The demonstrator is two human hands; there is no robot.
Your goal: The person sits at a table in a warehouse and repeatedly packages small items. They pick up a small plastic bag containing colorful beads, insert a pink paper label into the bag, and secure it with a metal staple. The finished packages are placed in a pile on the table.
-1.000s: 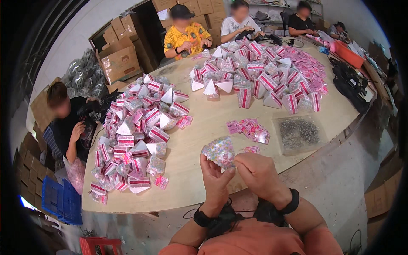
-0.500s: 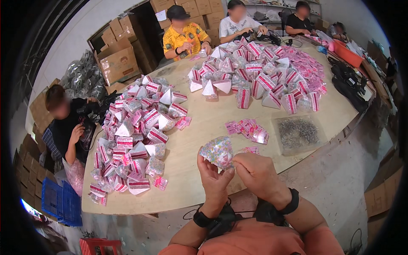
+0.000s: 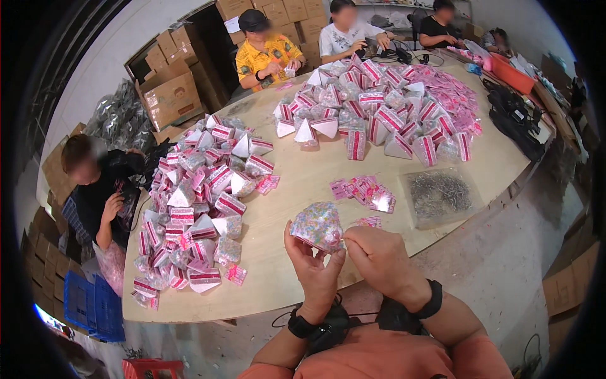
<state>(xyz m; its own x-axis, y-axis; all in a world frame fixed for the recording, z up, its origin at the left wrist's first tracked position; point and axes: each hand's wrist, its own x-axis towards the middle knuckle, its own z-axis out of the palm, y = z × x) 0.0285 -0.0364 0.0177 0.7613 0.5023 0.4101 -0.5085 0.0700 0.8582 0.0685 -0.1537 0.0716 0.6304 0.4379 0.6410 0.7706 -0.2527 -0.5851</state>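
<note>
My left hand (image 3: 315, 268) grips a toy cake slice (image 3: 319, 222) from below and the left, its speckled pastel top facing up. A small pink knob shows at the slice's right corner. My right hand (image 3: 385, 259) is closed in a pinch against that corner; what its fingertips hold, if anything, is hidden. Just beyond my right hand lies a pink card (image 3: 369, 222), partly covered by it. Several more pink cards (image 3: 365, 191) are spread farther off, beside a clear shallow tray (image 3: 416, 218) of small metal pins or chains.
A large pile of toy cake slices (image 3: 196, 208) covers the table's left side. Another heap of slices (image 3: 372, 107) lies at the far side, with many pink cards (image 3: 445, 88) next to it. Several people sit around the table (image 3: 278, 271). An orange basin (image 3: 511, 77) stands far right.
The view has shifted slightly. The toy slice is tilted a little differently in my left hand, showing more of its top and the pink knob. My right hand stays pinched at its corner.
</note>
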